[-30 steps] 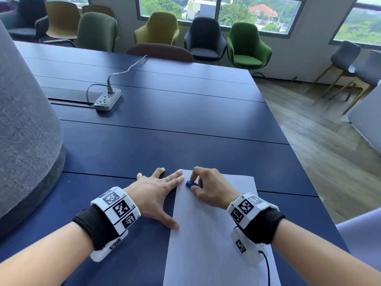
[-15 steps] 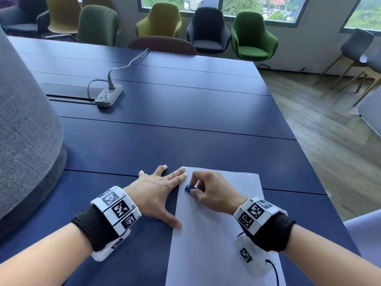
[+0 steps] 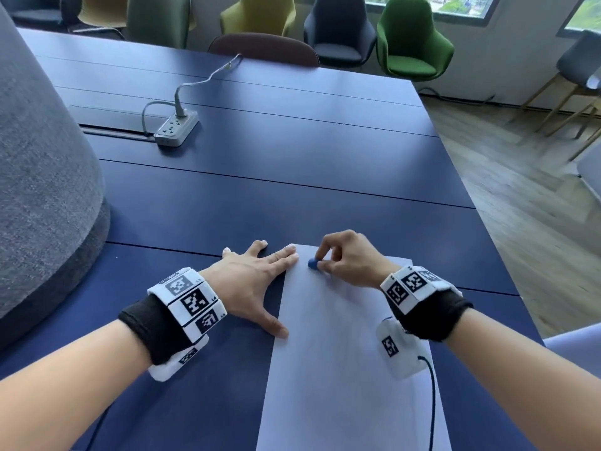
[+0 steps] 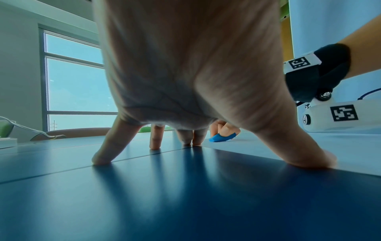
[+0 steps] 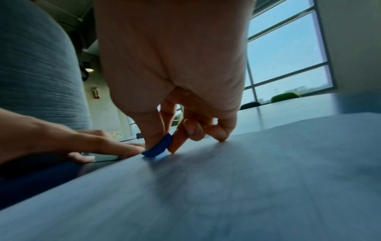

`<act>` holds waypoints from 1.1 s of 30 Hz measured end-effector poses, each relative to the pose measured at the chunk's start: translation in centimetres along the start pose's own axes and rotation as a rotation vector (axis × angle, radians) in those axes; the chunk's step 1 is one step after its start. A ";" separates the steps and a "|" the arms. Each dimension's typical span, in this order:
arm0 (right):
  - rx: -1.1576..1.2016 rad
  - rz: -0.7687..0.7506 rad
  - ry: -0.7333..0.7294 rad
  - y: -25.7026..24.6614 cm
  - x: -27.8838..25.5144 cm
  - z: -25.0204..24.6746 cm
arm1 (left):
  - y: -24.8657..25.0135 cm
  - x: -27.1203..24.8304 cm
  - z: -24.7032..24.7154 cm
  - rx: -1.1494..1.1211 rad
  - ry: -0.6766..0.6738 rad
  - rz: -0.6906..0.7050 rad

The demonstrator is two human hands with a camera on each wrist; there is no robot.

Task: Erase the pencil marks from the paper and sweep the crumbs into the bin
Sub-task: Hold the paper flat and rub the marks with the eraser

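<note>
Dark blue table point(image 3: 292, 196) carried a white sheet of paper point(image 3: 341, 369) near its front edge. Left hand point(image 3: 250, 284) lay flat with fingers spread, pinning the sheet's left edge. Right hand point(image 3: 348, 258) pinched a blue eraser point(image 3: 313, 264) against the top corner — erasing seemed under way. Faint marks remained lower down; crumbs and bin weren't visible — sweeping was undone.

A wide stretch of dark blue desk point(image 3: 292, 206) is lying open beyond both hands. A tall grey fabric-covered form point(image 3: 42, 164) is standing on the desk's left side, blocking passage there. A power strip point(image 3: 176, 127) with its cable is sitting far back (well apart from the hands). The left hand point(image 3: 250, 284) is spreading flat along the paper's point(image 3: 341, 369) left edge, closing that side. To the right, the desk's edge is dropping to wooden floor point(image 3: 527, 206).
</note>
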State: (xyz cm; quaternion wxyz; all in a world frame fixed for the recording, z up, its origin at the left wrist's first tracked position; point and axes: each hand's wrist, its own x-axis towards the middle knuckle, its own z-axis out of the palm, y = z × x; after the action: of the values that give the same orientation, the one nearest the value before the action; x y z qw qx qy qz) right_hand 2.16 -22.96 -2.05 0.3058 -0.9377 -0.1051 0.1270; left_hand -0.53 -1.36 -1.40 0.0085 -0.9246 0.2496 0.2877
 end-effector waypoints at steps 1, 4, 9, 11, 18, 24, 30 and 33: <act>0.004 0.002 0.007 0.0 -0.1 0.1 | 0.0 -0.1 0.0 -0.003 0.000 0.000; 0.005 -0.063 -0.112 -0.8 -1.7 1.2 | 0.1 -0.1 0.1 0.003 0.003 0.003; -0.026 -0.013 -0.019 -0.4 -0.5 0.3 | 0.1 -0.1 -0.1 -0.012 0.004 0.009; -0.027 -0.017 0.002 -0.3 -0.5 0.5 | 0.1 -0.1 0.0 -0.014 0.009 0.012; -0.025 0.008 -0.031 -0.1 -0.4 -0.3 | 0.0 -0.1 -0.1 -0.009 0.012 0.019; -0.006 -0.022 -0.114 -0.9 -1.8 1.1 | 0.0 -0.1 0.0 0.000 0.021 0.023; -0.051 0.081 0.039 0.2 -0.2 -0.1 | 0.0 -0.1 0.1 0.019 0.033 0.025; -0.054 0.019 -0.042 -0.5 -1.6 1.3 | 0.0 0.0 0.1 0.036 0.029 0.023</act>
State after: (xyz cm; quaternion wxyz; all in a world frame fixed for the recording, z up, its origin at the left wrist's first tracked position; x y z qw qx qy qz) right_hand 0.18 -22.34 -2.48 0.2768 -0.9437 -0.1061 0.1466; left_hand -0.61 -1.37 -1.44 0.0182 -0.9254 0.2653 0.2699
